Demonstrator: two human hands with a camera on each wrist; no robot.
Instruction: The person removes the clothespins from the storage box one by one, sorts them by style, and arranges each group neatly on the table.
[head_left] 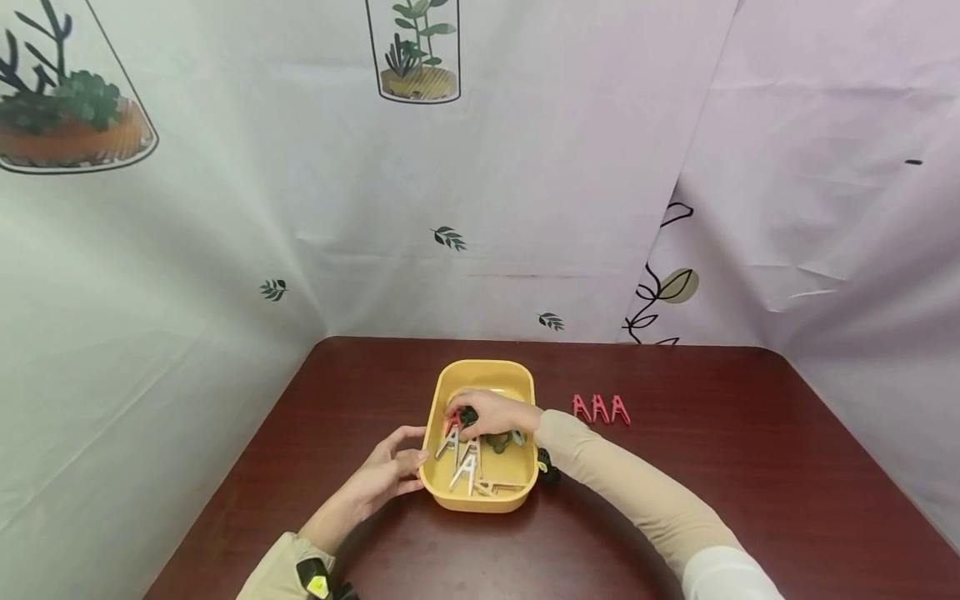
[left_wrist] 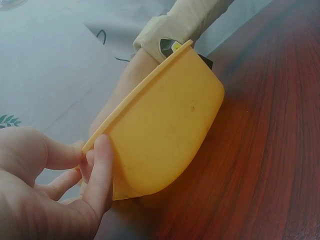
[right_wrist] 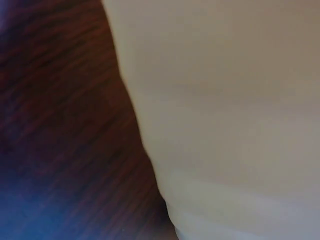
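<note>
A yellow plastic bin [head_left: 480, 504] stands on the table with several clothespins inside. My left hand [head_left: 390, 467] grips its left rim; the left wrist view shows the thumb and fingers pinching the bin's edge [left_wrist: 155, 120]. My right hand [head_left: 491, 412] reaches into the bin from the right, thumb and fingertips around a red clothespin [head_left: 453, 422], which they partly hide. A white clothespin [head_left: 466, 471] and a cream clothespin [head_left: 497, 487] lie nearer the front of the bin. Dark green pieces [head_left: 497, 442] show under my right hand. The right wrist view holds only a beige sleeve [right_wrist: 225, 125] and tabletop.
Three red clothespins [head_left: 600, 409] lie in a row on the dark red-brown table [head_left: 712, 450], right of the bin. A pale cloth [head_left: 525, 208] printed with plants hangs behind the table and along its sides.
</note>
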